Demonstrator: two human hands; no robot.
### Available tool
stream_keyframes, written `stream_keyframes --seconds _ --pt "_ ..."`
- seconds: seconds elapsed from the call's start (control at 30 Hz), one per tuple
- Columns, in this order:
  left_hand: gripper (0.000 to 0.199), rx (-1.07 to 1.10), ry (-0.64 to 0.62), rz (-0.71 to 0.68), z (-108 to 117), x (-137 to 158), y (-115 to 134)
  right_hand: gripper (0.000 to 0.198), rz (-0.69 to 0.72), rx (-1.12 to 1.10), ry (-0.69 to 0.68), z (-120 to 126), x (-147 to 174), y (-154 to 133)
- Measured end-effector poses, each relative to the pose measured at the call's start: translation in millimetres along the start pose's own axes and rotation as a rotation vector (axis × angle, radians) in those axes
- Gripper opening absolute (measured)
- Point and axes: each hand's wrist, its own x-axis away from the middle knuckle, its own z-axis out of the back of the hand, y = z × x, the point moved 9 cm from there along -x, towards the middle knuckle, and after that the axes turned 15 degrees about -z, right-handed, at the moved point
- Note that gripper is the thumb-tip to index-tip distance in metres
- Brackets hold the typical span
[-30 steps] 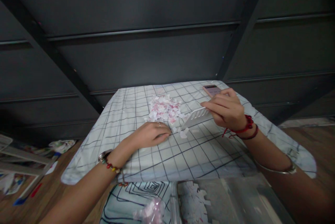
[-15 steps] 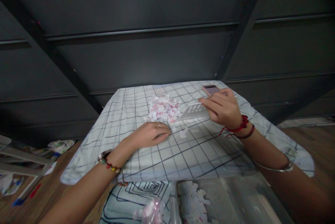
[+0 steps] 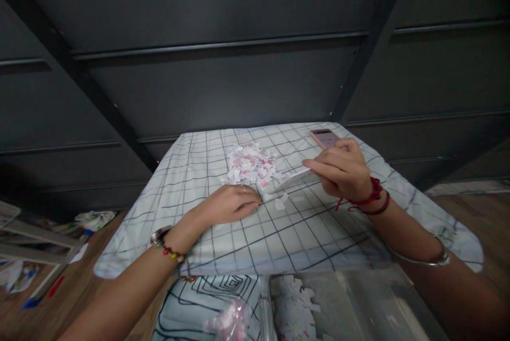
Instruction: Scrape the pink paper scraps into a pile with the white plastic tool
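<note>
A clear plastic box (image 3: 332, 298) stood at the near edge, with a layer of white paper scraps (image 3: 292, 306) in its left part. Beside it, on a patterned cloth (image 3: 209, 288), lay a clear plastic bag (image 3: 235, 320) with pink and white bits inside; the picture cut off the lower part of both.

The right hand (image 3: 345, 171) had its thumb and fingers pinched narrow on one end of a thin white board (image 3: 289, 180). The board leaned low across the table (image 3: 187, 171), its far end close to a loose heap of pink and white paper (image 3: 251, 164); whether it touched the heap I could not tell.

The left hand (image 3: 229, 205) rested palm down just in front of the heap, its fingers close together and slightly bent, the thumb a little apart. What lay under the palm was hidden. One small torn scrap (image 3: 281, 202) lay on the checked cover between the hands, and a phone (image 3: 323, 138) lay just beyond the right hand.
</note>
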Motion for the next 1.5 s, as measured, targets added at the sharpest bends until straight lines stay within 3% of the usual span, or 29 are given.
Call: stream_keyframes --seconds 0.2,0.43,0.63,0.83,1.1,1.23,1.5 --pt "0.027 0.002 0.007 0.001 1.3 -1.3 0.1 0.029 0.017 -0.035 -0.048 -4.7 1.5 -2.7" --pt "0.026 0.003 0.01 0.006 1.3 -0.6 -0.8 0.026 -0.039 -0.077 0.015 7.2 -1.1 2.1" --pt "0.026 0.008 0.01 0.003 2.4 -0.8 0.4 0.032 -0.012 -0.077 -0.095 1.5 2.7 2.3" --pt "0.028 0.006 0.004 0.003 2.4 -0.1 1.1 0.029 -0.046 -0.046 -0.007 11.8 0.4 8.7" --pt "0.027 0.012 0.009 0.003 1.8 0.2 0.6 0.015 -0.073 -0.122 -0.084 6.3 -3.7 7.3" --pt "0.025 0.03 0.008 0.002 2.2 -0.8 1.9 0.016 -0.091 -0.067 -0.053 8.9 -4.3 10.5" --pt "0.024 0.045 0.037 -0.01 4.1 -0.1 2.7 0.016 -0.091 -0.107 -0.162 6.0 -8.5 10.2"
